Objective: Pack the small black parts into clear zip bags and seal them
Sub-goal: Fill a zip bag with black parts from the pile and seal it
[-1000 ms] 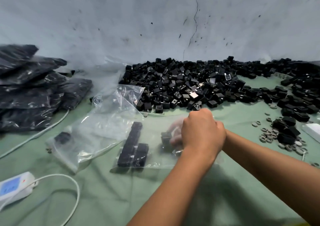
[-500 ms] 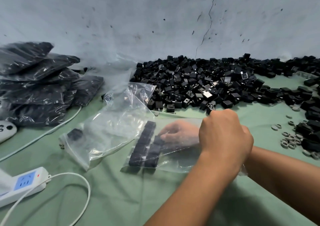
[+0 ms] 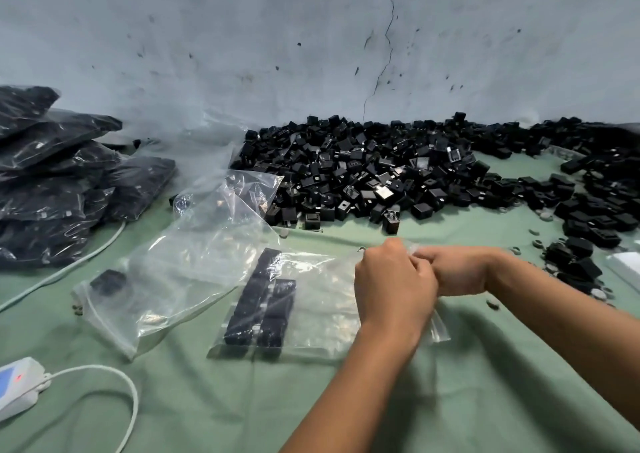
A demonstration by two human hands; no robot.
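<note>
Just beyond the left hand [image 3: 394, 289], the right hand [image 3: 457, 272] has come out of the zip bag [image 3: 311, 300] lying on the table, and both now pinch its mouth, the black parts [image 3: 263, 303] resting inside, so sealing looks next.

The right hand [image 3: 453, 270] has left the zip bag [image 3: 322, 300] (parts inside) — now pinching its mouth beside the left hand [image 3: 394, 286].

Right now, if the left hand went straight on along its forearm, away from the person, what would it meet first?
Probably the pile of loose black parts by the wall. The left hand points up-left in the picture; beyond the zip bag it grips, only bare green cloth shows first. Depth is unclear.
</note>
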